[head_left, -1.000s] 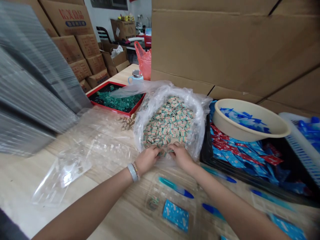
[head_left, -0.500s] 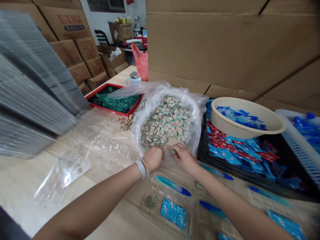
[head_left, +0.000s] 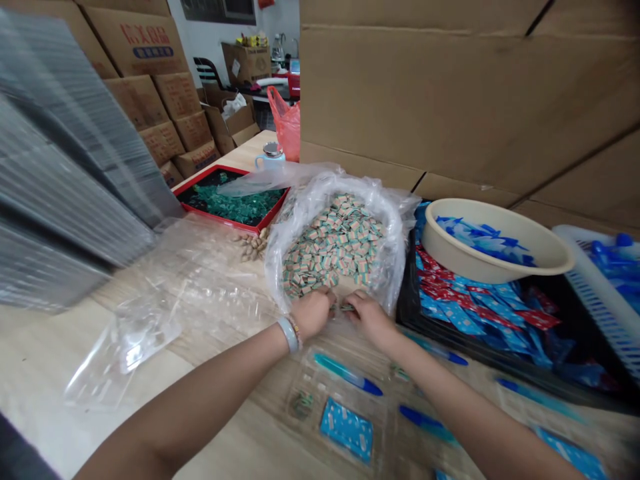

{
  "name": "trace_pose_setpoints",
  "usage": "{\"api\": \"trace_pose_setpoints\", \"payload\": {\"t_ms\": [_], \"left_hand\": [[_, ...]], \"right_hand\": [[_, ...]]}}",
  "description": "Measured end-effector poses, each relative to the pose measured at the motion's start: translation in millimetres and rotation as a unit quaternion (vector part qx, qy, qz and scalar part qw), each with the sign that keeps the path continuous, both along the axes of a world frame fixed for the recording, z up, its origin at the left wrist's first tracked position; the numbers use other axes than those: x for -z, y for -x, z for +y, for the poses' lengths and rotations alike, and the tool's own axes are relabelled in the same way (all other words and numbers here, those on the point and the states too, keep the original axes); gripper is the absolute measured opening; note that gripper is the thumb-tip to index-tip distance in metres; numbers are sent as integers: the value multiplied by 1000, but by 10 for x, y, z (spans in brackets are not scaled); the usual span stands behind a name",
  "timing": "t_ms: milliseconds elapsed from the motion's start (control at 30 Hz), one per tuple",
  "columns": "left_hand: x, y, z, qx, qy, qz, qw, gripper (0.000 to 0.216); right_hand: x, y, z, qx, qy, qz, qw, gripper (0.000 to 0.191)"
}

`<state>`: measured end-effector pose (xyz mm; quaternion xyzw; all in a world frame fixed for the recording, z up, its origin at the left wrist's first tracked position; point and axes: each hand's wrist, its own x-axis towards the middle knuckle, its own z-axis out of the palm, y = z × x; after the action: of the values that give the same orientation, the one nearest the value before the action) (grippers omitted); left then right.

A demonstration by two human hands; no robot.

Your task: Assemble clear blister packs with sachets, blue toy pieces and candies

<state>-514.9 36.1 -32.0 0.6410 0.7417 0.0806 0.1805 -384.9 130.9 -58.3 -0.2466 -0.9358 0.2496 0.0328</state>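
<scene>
A clear plastic bag (head_left: 275, 257) stands with its mouth rolled open, filled with small cardboard-like pieces (head_left: 335, 250) striped pinkish and green. Both hands are at its near rim, close together. My left hand (head_left: 311, 312), with a pale bangle at the wrist, is closed with its fingertips pinched; what they hold is hidden. My right hand (head_left: 369, 316) pinches a few of the small striped pieces (head_left: 347, 307) between thumb and fingers. Just below lie clear plastic trays with a blue-and-teal pen-like stick (head_left: 349, 373) and a blue printed packet (head_left: 347, 429).
To the right, a cream basin (head_left: 495, 267) of blue pieces rests on a black tray (head_left: 407, 303) of red and blue packets. A red-rimmed tray (head_left: 200, 175) of green pieces lies back left. Clear plastic sheets (head_left: 200, 293) and stacked grey trays (head_left: 60, 173) are at left.
My left hand has shifted slightly right, nearer my right hand. The right hand stays pinched at the bag's near rim. The whole view has shifted slightly.
</scene>
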Motion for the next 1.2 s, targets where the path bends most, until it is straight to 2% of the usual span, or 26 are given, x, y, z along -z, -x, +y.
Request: {"api": "trace_pose_setpoints", "payload": {"t_ms": [233,367,467,667,800,967,1067,1200], "left_hand": [[84,106,-21,-19,-63,-86,994,15],[87,194,-141,-74,-157,-137,975,31],[91,229,-216,-79,-180,-157,968,35],[88,222,-276,-54,-171,-149,972,23],[74,218,-273,-38,-130,-115,984,17],[53,248,-218,-52,-133,-126,982,20],[39,255,-154,-21,-119,-143,982,22],[4,220,-65,49,-55,-137,988,24]], "right_hand": [[-36,29,89,-29,5,34,999,22],[-124,246,194,-58,29,64,996,35],[-159,439,205,-69,28,26,997,39],[-141,526,111,-34,-28,-40,998,32],[-115,506,156,-4,-7,-30,1000,35],[-126,508,238,-28,22,-17,999,30],[-137,409,225,-44,11,-14,999,33],[-176,131,235,-58,4,-50,997,42]]}}
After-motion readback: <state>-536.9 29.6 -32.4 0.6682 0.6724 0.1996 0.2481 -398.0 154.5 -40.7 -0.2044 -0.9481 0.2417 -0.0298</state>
